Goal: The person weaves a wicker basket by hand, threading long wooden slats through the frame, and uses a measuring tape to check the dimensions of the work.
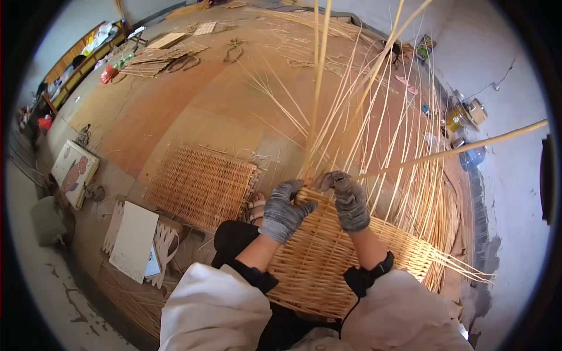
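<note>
Wicker panel [310,263] slants across the person's lap [233,240]. At the panel's far edge, the gloved left hand [285,212] grips the rim, thumb over the weave; beside it the gloved right hand [349,202] is curled, its hold on any rod impossible to tell. Pale rods [442,202] spread beyond the panel; a browner woven mat [199,187] lies left of it.

Place: weaving workshop | unfinished wickerwork [313,260] | woven panel [199,186] on floor [175,105] | long loose canes [440,205]
</note>
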A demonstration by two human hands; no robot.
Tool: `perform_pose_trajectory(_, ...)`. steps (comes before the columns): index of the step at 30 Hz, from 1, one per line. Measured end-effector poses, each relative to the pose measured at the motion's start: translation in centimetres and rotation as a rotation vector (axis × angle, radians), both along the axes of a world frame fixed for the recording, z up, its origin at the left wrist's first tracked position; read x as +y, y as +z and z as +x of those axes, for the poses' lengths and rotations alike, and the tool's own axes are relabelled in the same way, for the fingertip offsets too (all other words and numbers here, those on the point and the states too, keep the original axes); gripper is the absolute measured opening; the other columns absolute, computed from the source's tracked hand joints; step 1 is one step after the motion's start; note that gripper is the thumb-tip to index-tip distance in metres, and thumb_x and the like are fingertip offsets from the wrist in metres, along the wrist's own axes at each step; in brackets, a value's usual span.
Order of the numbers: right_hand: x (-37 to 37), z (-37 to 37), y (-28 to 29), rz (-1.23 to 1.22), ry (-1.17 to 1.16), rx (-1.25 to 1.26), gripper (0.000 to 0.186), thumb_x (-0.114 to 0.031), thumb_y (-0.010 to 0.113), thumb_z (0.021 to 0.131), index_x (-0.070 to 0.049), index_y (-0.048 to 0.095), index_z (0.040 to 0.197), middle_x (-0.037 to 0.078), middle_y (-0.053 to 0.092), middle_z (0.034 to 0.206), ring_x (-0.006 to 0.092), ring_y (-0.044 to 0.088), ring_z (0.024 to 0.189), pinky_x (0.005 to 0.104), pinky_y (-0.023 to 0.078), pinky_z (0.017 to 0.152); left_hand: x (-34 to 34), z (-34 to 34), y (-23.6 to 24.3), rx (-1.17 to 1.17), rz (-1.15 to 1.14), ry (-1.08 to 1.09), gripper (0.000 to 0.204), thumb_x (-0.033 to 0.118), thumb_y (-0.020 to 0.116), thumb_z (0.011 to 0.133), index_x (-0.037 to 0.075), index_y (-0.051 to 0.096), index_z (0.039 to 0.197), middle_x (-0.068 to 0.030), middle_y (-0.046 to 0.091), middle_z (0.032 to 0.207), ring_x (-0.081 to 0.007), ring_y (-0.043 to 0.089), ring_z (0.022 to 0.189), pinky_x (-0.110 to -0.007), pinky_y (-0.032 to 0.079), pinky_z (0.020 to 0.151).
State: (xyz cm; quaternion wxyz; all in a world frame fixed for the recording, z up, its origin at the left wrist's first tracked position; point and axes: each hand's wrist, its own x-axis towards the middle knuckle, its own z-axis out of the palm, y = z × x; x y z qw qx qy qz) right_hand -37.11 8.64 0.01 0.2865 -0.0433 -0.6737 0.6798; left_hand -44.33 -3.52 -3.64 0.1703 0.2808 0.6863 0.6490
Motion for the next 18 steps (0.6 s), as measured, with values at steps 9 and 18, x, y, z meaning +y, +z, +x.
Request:
perform_pose_trajectory(9,-5.5,0.4,-4.2,-0.483,-0.269,0.177,0.042,-0.045,0.046,0.08,-0.011,0.037,0.055,-0.002,0.031,0.047,0.0158,0.036,0.049,0.0312,0.034,0.053,-1.7,1.5,0.5,0.31,0.092,0.171,0.031,0.01,0.074,0.054,0.002,0.055,0.077,-0.0089,0.056,0.073,-0.0203,0.054,0.071,-0.03,0.044,0.068)
perform_pose_trajectory(18,-5.4,-4.9,0.6,1.022,0.002,0.082,0.015,-0.017,0.049,0.08,-0.002,0.05,0.084,0.004,0.054,0.074,0.0185,0.052,0.067,0.0273,0.044,0.062,-0.5,-0.1,-2.3,0.227,-0.296,0.017,0.024,0.018,0.068,0.064,0.001,0.055,0.075,-0.0123,0.054,0.076,-0.0206,0.052,0.068,-0.03,0.044,0.062)
